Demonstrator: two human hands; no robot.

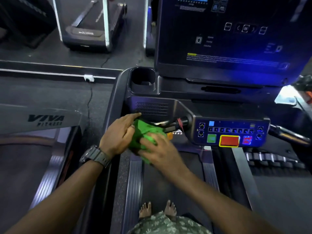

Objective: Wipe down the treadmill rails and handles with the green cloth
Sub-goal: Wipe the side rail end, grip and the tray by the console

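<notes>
Cloth (pixel 146 132) bunched between both hands.

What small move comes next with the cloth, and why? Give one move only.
Probably slide the cloth rightward along the left handle toward the panel. Both hands are on the cloth: the left hand holds its near side and the right hand presses it from below. It is bunched at the handle's outer end, so the stretch beside the panel looks not yet reached.

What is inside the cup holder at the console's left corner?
The cup holder looks dark and empty: only its inner walls and a lighter patch of floor show. The near wall hides the front part of the bottom, so something small there cannot be ruled out.
</notes>
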